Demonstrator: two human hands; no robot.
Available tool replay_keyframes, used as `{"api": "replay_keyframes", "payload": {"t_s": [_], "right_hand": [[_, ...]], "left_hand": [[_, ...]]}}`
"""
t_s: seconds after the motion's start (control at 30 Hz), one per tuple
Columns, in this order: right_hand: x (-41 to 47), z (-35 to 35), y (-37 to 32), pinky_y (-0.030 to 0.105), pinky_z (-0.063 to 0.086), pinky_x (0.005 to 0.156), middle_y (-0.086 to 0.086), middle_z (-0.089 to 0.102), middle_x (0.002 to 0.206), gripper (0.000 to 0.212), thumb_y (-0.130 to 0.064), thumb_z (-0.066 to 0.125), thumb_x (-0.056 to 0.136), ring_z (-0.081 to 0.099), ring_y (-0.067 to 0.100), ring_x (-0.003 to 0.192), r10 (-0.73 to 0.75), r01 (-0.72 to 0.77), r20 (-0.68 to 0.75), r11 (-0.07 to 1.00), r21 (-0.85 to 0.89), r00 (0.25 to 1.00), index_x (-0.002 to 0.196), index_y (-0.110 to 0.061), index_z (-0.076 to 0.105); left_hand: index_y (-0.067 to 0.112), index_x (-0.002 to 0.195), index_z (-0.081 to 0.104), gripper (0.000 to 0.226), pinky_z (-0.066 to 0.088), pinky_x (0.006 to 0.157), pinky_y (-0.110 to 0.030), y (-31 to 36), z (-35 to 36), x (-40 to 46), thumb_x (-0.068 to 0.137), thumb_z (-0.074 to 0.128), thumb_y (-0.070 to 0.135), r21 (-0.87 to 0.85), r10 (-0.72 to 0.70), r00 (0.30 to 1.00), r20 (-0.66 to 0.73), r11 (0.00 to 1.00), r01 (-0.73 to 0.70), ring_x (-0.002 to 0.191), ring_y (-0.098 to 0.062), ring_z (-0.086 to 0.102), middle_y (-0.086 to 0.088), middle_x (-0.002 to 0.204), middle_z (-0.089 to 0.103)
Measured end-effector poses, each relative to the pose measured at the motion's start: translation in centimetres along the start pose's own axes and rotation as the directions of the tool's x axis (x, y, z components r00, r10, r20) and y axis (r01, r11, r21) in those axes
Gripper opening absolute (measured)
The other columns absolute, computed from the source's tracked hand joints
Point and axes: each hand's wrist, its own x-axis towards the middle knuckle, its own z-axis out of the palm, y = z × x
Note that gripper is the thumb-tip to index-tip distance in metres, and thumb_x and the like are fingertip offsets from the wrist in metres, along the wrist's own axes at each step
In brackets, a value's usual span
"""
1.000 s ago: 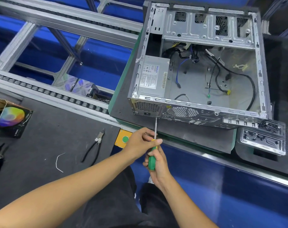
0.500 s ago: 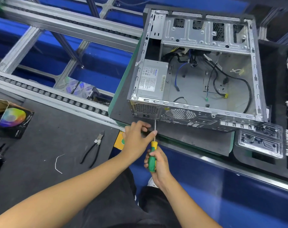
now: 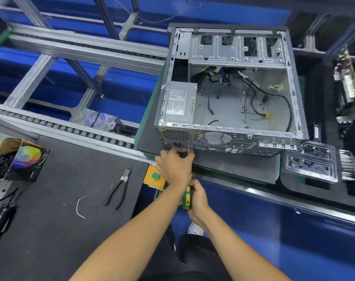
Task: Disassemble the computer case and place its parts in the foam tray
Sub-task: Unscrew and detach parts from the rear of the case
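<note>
Two hands are on one screwdriver point(image 3: 187, 196) at the rear panel of the computer case point(image 3: 229, 94), which lies open-side up on a dark mat. The handle is gripped by the right hand point(image 3: 198, 199), fingers curled round it; the shaft near the tip is steadied by the left hand point(image 3: 175, 165), fingers curled at it. Step in hand is judged to be a PSU screw beside the power supply point(image 3: 179, 104); next, tip must be kept seated w/ axial pressure while turned.
</note>
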Motion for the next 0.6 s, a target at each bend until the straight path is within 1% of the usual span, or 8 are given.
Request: {"api": "replay_keyframes", "payload": {"t_s": [0.03, 0.1, 0.17, 0.23, 0.33, 0.47, 0.53, 0.6], "right_hand": [[-0.1, 0.1, -0.1, 0.026, 0.045, 0.046, 0.012, 0.063, 0.066, 0.032, -0.022, 0.047, 0.097, 0.058, 0.021, 0.051, -0.018, 0.018, -0.003, 1.000, -0.016, 1.000, 0.074, -0.012, 0.066], [-0.5, 0.4, -0.3, 0.028, 0.048, 0.048, 0.015, 0.064, 0.073, 0.021, -0.021, 0.051, 0.095, 0.061, 0.022, 0.056, -0.068, 0.068, 0.007, 0.997, -0.046, 0.998, 0.083, -0.011, 0.065], [-0.7, 0.7, -0.4, 0.026, 0.044, 0.047, 0.019, 0.062, 0.077, 0.015, -0.022, 0.055, 0.090, 0.058, 0.023, 0.056, -0.099, 0.098, -0.014, 0.992, -0.074, 0.995, 0.084, -0.011, 0.061], [-1.0, 0.9, -0.5, 0.025, 0.037, 0.045, 0.019, 0.060, 0.075, 0.017, -0.026, 0.056, 0.086, 0.053, 0.024, 0.053, -0.085, 0.080, -0.055, 0.993, -0.085, 0.995, 0.077, -0.012, 0.060], [-1.3, 1.5, -0.8, 0.027, 0.036, 0.049, 0.012, 0.060, 0.069, 0.025, -0.036, 0.056, 0.074, 0.053, 0.024, 0.056, 0.006, -0.006, -0.030, 1.000, 0.023, 1.000, 0.072, -0.012, 0.063], [-1.5, 1.4, -1.0, 0.030, 0.041, 0.055, 0.011, 0.065, 0.071, 0.030, -0.029, 0.047, 0.096, 0.059, 0.023, 0.060, 0.042, -0.041, -0.031, 0.998, 0.039, 0.999, 0.079, -0.010, 0.064], [-1.8, 1.2, -1.3, 0.028, 0.044, 0.051, 0.010, 0.065, 0.068, 0.028, -0.025, 0.047, 0.101, 0.060, 0.021, 0.056, 0.003, -0.003, -0.061, 1.000, -0.002, 0.998, 0.082, -0.010, 0.062], [-2.0, 1.2, -1.4, 0.025, 0.045, 0.046, 0.010, 0.063, 0.067, 0.022, -0.020, 0.052, 0.100, 0.060, 0.019, 0.053, -0.046, 0.042, -0.084, 0.998, -0.051, 0.995, 0.081, -0.012, 0.057]], "left_hand": [[0.036, 0.099, 0.075, 0.025, 0.038, 0.088, -0.037, 0.1, -0.1, -0.1, 0.083, 0.071, 0.055, -0.012, -0.004, 1.000, 0.003, 1.000, 0.004, 0.103, -0.024, 0.045, 0.003, 0.100, 0.058], [0.037, 0.099, 0.075, 0.023, 0.039, 0.089, -0.037, 0.2, -0.2, -0.2, 0.085, 0.069, 0.054, -0.032, -0.012, 1.000, 0.015, 0.999, 0.013, 0.104, -0.025, 0.046, 0.002, 0.102, 0.059], [0.036, 0.100, 0.075, 0.022, 0.041, 0.089, -0.037, 0.3, -0.3, -0.3, 0.087, 0.068, 0.053, -0.032, -0.026, 0.999, 0.027, 0.999, 0.027, 0.105, -0.025, 0.046, 0.002, 0.103, 0.060], [0.036, 0.101, 0.076, 0.024, 0.044, 0.089, -0.039, 0.5, -0.3, -0.4, 0.086, 0.067, 0.052, -0.022, -0.041, 0.999, 0.031, 0.999, 0.042, 0.106, -0.026, 0.046, 0.002, 0.103, 0.061], [0.035, 0.103, 0.076, 0.026, 0.045, 0.090, -0.041, 0.7, -0.4, -0.5, 0.087, 0.066, 0.052, -0.014, -0.048, 0.998, 0.030, 0.999, 0.048, 0.106, -0.026, 0.046, 0.000, 0.103, 0.061], [0.035, 0.103, 0.077, 0.025, 0.043, 0.088, -0.038, 0.6, -0.5, -0.6, 0.089, 0.065, 0.051, -0.006, -0.038, 0.999, 0.034, 0.999, 0.038, 0.106, -0.026, 0.045, 0.000, 0.103, 0.062], [0.035, 0.103, 0.077, 0.025, 0.041, 0.086, -0.036, 0.6, -0.5, -0.6, 0.089, 0.065, 0.052, -0.002, -0.034, 0.999, 0.037, 0.999, 0.034, 0.106, -0.025, 0.045, 0.000, 0.103, 0.062], [0.035, 0.103, 0.077, 0.025, 0.041, 0.084, -0.036, 0.7, -0.6, -0.5, 0.089, 0.065, 0.052, 0.004, -0.032, 0.999, 0.035, 0.999, 0.032, 0.105, -0.026, 0.045, -0.001, 0.103, 0.062]]}}
